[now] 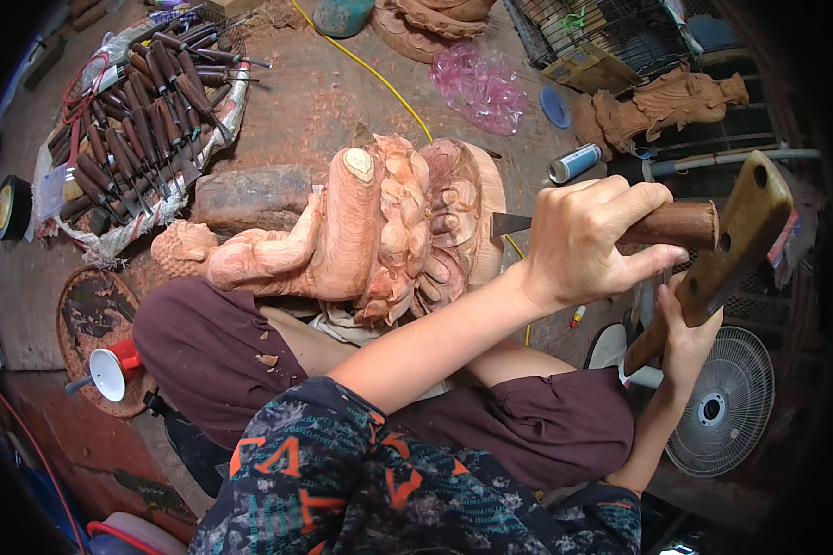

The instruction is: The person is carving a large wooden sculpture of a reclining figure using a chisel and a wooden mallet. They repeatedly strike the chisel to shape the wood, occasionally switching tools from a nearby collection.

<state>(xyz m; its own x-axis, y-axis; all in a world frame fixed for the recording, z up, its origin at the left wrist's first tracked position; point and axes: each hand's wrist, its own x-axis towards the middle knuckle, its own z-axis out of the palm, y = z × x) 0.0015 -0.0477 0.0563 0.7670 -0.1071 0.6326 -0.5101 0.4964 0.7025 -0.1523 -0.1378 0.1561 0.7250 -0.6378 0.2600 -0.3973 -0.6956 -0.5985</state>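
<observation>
A reddish wood carving of a seated figure (pixel 278 254) lies on its side across the work surface, its curly head to the left and its petalled base (pixel 458 217) to the right. My left hand (pixel 592 236) is closed round the brown handle of a chisel (pixel 666 225), whose flat blade points left and meets or nearly meets the base. My right hand (pixel 690 328) grips a flat wooden mallet (pixel 736 236) with dark round holes. The mallet's face stands close to the chisel's butt end; whether they touch I cannot tell.
A wooden block (pixel 254 197) lies behind the carving. Many chisels fill a cloth-rimmed basket (pixel 111 245) at far left. A yellow cord (pixel 370 69) runs behind. At right are a can (pixel 574 164), another carving (pixel 662 106) and a fan (pixel 722 402). A red-and-white cup (pixel 111 373) sits left.
</observation>
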